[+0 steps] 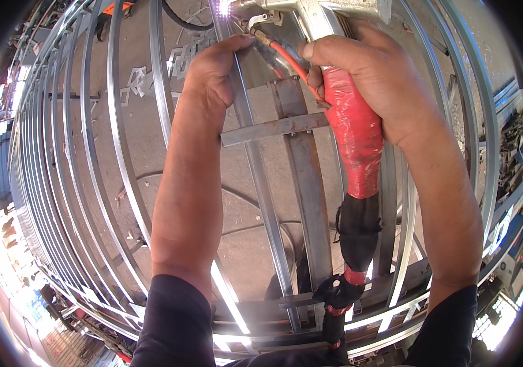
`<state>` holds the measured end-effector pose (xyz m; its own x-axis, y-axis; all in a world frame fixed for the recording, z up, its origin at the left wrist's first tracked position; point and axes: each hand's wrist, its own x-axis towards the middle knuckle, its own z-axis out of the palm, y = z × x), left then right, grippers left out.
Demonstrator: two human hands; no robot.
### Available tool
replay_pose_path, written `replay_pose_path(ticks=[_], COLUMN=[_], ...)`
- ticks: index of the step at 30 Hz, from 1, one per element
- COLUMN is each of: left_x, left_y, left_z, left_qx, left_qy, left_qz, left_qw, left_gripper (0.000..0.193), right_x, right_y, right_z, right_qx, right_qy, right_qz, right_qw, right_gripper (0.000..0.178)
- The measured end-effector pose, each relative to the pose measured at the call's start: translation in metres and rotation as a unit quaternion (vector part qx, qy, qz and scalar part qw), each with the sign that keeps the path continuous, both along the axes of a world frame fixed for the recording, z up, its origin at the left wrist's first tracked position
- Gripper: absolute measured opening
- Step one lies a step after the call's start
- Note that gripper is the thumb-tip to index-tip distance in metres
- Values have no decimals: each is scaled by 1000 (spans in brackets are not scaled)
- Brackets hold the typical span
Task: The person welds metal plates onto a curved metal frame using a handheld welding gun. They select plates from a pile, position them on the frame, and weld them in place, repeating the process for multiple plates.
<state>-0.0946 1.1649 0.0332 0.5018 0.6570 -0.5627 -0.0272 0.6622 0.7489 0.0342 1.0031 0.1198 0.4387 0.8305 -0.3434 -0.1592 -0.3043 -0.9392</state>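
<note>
"Gripping what, right side?"

"Right hand (pixel 374 76) is closed round what looks like a welding gun (pixel 321 23), top centre, at the upper end of its red-wrapped handle (pixel 354 137). Bright glow (pixel 223 8) at the nozzle end, top edge, left of centre."

"Left?"

"Left hand (pixel 211 70), upper left of centre, is against a steel tube (pixel 261 189), thumb stretched toward the nozzle. Fingers hidden; can't tell whether they pinch the tube. Tube runs from the top edge to lower centre. Flat crossbar (pixel 276 127) lies across it, mid-frame."

"Doing this well, your call?"

"Steady right wrist, nozzle at one even angle and gap, slow travel along the joint. Left hand works best as a brace, but that bare thumb looks near the glow; I'd move it farther down the tube. Keep the orange hose (pixel 289 58) slack so it doesn't tug the gun. Contact point is washed out, so bead quality can't be judged."

"Brands, labels, writing?"

"None readable on gun, red wrap or tubes. Clutter (pixel 518 144) at the right edge is too small to tell."
</note>
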Motion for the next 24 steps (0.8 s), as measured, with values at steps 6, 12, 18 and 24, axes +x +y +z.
replay_pose_path(ticks=[6,12,18,24], left_x=[0,-1,1,-1], left_y=[3,4,0,0], left_z=[-5,-7,-3,-4], left_qx=[-10,-14,-11,-5], left_qy=[-11,-30,-15,-7], left_qz=[17,11,25,11], left_qw=[1000,999,1000,1000], left_gripper=[22,21,21,24], right_x=[0,2,7,6], right_y=[-3,-3,-4,-6], right_z=[5,5,5,8], right_qx=[4,-10,-6,-15], right_qy=[-11,-12,-4,5], right_qz=[5,6,22,25], right_qw=[1000,1000,1000,1000], right_gripper=[25,25,24,25])
